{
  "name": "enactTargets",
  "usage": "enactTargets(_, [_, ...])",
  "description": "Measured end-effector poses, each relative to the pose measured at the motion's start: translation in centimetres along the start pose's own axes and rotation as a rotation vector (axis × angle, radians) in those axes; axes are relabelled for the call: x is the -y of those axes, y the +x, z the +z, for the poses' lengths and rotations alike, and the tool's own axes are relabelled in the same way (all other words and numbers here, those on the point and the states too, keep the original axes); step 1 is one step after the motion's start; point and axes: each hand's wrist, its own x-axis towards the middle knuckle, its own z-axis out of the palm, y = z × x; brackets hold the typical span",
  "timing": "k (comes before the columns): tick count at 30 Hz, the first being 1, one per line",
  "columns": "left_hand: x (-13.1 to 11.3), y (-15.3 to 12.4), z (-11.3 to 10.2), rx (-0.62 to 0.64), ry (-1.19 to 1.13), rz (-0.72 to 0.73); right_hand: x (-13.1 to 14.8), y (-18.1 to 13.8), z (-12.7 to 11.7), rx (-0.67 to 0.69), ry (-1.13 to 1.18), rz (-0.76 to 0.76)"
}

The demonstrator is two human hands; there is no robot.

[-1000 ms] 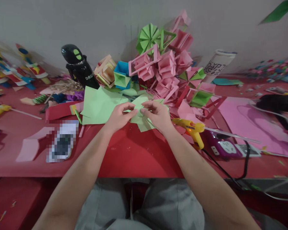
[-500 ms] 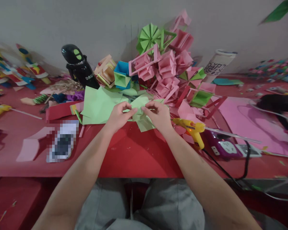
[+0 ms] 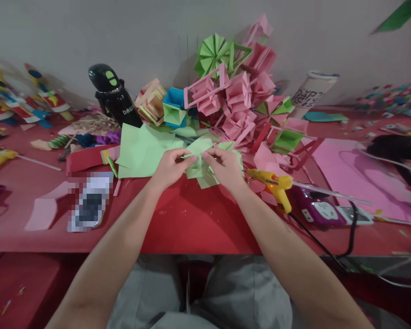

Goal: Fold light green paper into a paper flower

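A piece of folded light-green paper (image 3: 200, 167) is pinched between my two hands above the red table. My left hand (image 3: 174, 167) grips its left side, thumb and fingers pressed together. On the other side, my right hand (image 3: 222, 164) has thumb and fingertips closed on it near the middle. The fingers partly hide the folds. Larger light-green sheets (image 3: 140, 151) lie just beyond my left hand. Close to my right wrist rests a yellow hot glue gun (image 3: 272, 183) with a clear glue stick in its back and a small orange light.
Folded pink paper pieces (image 3: 239, 91) are heaped against the wall. A black bottle (image 3: 114, 100) stands back left and a white cup (image 3: 313, 91) back right. A blurred phone-like object (image 3: 92, 201) lies left; a purple power strip (image 3: 317, 208) with cables lies right.
My fingers have shifted slightly on the light-green paper, and more of it shows beside my right hand. Both hands stay in nearly the same place.
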Motion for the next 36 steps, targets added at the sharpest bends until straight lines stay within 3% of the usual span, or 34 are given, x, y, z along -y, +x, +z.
enactTargets(9, [-0.2,0.0,0.2,-0.079,0.16,0.094,-0.3,0.1,0.0,0.031,0.018,0.0])
enactTargets(17, [0.1,0.0,0.0,-0.077,0.213,0.089,-0.6,0.0,0.1,0.039,0.022,0.007])
enactTargets(28, [-0.6,-0.1,0.0,0.056,0.146,0.096,-0.5,-0.1,0.2,0.068,-0.067,-0.087])
enactTargets(31, [-0.2,0.0,0.2,-0.014,0.144,0.111,-0.3,-0.3,0.3,-0.003,-0.098,-0.17])
enactTargets(36, [0.7,0.2,0.5,-0.258,0.115,0.145,0.3,-0.7,0.5,-0.124,-0.22,-0.34])
